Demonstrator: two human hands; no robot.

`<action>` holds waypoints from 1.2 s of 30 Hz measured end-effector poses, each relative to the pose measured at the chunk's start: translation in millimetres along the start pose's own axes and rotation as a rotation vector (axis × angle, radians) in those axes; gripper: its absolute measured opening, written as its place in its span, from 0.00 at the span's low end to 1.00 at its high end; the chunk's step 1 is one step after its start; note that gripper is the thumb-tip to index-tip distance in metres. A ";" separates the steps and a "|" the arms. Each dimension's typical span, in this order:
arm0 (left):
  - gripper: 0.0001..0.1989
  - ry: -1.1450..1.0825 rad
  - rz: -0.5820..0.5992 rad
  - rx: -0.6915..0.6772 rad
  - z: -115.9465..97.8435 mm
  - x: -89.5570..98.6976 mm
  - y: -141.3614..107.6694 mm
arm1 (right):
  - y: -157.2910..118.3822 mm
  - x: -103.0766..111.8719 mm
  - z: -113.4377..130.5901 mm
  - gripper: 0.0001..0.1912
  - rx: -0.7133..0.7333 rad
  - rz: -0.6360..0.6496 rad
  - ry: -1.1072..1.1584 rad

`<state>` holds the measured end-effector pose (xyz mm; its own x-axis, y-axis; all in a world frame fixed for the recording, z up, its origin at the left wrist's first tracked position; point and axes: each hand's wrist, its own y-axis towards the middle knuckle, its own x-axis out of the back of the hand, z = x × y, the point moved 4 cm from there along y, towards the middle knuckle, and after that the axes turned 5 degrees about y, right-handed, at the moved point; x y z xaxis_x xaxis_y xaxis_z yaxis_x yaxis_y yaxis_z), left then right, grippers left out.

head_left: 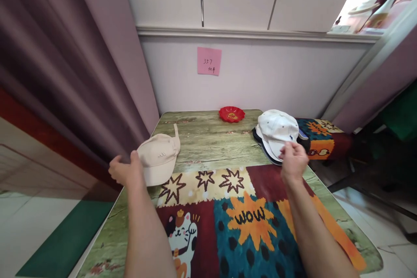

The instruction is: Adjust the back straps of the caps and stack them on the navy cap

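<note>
A beige baseball cap lies on the left of the table, its brim toward me and its strap sticking up at the back. My left hand is at its left side, thumb and fingers apart, holding nothing. On the right, a white baseball cap with a small dark logo rests on top of dark headwear, mostly covered. My right hand is in front of the white cap's brim with its fingers curled together. Whether the fingertips grip the brim is hidden.
A red scalloped dish stands at the table's back edge. A colourful patterned cloth covers the near part of the wood-look table. A purple curtain hangs at left; a pink note is on the wall.
</note>
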<state>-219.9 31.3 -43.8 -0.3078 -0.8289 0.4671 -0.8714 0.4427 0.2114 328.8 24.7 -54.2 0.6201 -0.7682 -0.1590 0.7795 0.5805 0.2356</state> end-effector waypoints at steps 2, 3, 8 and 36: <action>0.30 0.116 0.018 0.122 16.1 -0.1 3.7 | -30.1 -39.7 9.4 0.15 -0.068 0.213 0.173; 0.34 0.156 0.042 0.148 19.7 -2.8 2.7 | -43.9 -56.5 12.7 0.15 -0.102 0.300 0.232; 0.49 0.431 0.326 0.029 11.6 -23.8 -8.4 | -90.1 -109.9 0.8 0.18 -0.314 0.531 0.310; 0.16 -0.757 0.576 0.457 -18.0 -103.5 -80.2 | -139.9 -169.8 -75.3 0.14 -0.888 0.865 0.217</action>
<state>-111.2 87.7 -93.7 -0.7420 -0.6011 -0.2967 -0.5299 0.7971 -0.2895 121.2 94.2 -132.3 0.8929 -0.0356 -0.4488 -0.1495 0.9169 -0.3702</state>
